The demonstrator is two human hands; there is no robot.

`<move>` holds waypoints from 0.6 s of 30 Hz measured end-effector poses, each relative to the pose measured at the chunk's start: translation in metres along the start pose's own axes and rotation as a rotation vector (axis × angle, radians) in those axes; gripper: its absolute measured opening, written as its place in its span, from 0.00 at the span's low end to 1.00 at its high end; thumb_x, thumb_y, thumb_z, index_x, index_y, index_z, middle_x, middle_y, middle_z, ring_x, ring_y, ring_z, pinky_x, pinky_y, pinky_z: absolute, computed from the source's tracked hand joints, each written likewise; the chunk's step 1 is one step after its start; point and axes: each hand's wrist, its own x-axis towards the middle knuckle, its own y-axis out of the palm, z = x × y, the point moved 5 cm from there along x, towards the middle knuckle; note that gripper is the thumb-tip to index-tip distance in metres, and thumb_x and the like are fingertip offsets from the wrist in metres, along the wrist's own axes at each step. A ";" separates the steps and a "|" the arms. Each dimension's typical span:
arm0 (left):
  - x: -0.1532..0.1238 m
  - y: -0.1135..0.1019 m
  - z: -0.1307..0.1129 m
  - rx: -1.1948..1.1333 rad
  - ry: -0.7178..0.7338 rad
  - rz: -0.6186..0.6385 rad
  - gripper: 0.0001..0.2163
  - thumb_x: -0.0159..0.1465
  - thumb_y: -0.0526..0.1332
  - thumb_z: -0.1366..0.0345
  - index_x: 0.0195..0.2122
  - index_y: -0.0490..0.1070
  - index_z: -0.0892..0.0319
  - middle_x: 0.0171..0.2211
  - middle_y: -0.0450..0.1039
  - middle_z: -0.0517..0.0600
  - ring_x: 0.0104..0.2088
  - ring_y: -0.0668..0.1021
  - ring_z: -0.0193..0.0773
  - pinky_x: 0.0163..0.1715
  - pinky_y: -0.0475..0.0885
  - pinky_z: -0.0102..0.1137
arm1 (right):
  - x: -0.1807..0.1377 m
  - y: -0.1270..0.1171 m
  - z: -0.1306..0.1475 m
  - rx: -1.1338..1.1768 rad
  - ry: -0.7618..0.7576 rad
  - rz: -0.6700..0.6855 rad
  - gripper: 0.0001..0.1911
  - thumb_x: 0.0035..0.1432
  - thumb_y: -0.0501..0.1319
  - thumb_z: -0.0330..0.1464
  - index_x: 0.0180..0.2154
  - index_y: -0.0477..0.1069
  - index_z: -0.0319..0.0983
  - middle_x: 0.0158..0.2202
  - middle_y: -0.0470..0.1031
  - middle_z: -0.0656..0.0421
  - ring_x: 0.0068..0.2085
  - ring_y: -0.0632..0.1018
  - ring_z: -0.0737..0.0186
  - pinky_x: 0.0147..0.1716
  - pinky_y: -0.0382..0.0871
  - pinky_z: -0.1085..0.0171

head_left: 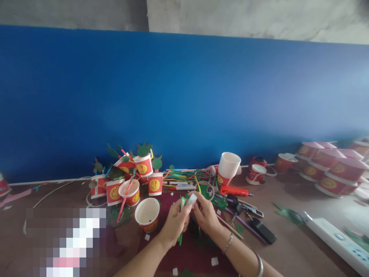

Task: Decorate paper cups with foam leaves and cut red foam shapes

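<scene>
Near the front edge of the bench, the left hand (pixel 174 223) grips a green straw (pixel 182 215). The right hand (pixel 206 215) pinches a small white piece (pixel 192 199), maybe tape, at its top. Next, press it on carefully.

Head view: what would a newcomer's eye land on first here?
The blue wall fills most of the frame behind the table. At bottom centre the left hand and right hand meet over a small white piece, the left also gripping a green straw. Red cups with green leaves cluster left of them.
</scene>
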 end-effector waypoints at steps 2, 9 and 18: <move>0.000 -0.001 0.002 -0.024 -0.012 0.003 0.17 0.54 0.59 0.47 0.28 0.58 0.56 0.10 0.46 0.33 0.11 0.49 0.23 0.08 0.46 0.20 | 0.001 -0.001 0.000 0.045 0.027 0.015 0.12 0.59 0.51 0.33 0.42 0.68 0.37 0.29 0.72 0.58 0.32 0.72 0.61 0.35 0.65 0.64; -0.001 0.000 0.000 -0.112 -0.100 0.089 0.18 0.53 0.61 0.47 0.28 0.59 0.56 0.10 0.45 0.33 0.11 0.46 0.23 0.09 0.41 0.20 | 0.017 -0.011 0.007 0.592 0.196 0.247 0.17 0.54 0.51 0.34 0.43 0.71 0.38 0.33 0.74 0.57 0.31 0.73 0.61 0.36 0.66 0.61; -0.003 0.002 0.000 -0.215 -0.077 0.235 0.14 0.55 0.60 0.53 0.30 0.60 0.57 0.12 0.43 0.34 0.12 0.44 0.23 0.10 0.39 0.22 | 0.019 -0.023 0.012 0.606 0.251 0.458 0.14 0.59 0.56 0.39 0.33 0.73 0.35 0.27 0.75 0.57 0.32 0.74 0.62 0.35 0.63 0.64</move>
